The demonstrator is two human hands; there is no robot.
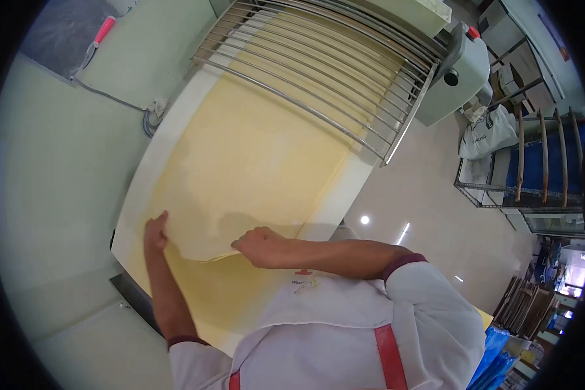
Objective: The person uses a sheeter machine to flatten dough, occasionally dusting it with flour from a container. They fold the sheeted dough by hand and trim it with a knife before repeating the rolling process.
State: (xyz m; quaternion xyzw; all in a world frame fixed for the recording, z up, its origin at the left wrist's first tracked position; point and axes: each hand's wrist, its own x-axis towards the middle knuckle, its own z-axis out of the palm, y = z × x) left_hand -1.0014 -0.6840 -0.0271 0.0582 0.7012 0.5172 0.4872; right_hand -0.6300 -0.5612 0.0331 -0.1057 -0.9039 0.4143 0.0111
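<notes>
A wide sheet of pale yellow dough (253,149) lies on the white belt (175,140) of a machine and passes under a metal grille. Its near edge is slightly raised above another yellow layer (208,292). My left hand (156,233) is closed on the left corner of the dough sheet, fingertips pressed together. Farther right, my right hand (261,247) is curled closed on the same near edge, with the dough running from between its fingers.
The metal bar grille (305,101) spans the belt ahead. A grey machine housing (458,81) with a red button stands at the upper right. A pink-handled tool (104,30) and a cable are on the left. A rack (543,156) stands on the right.
</notes>
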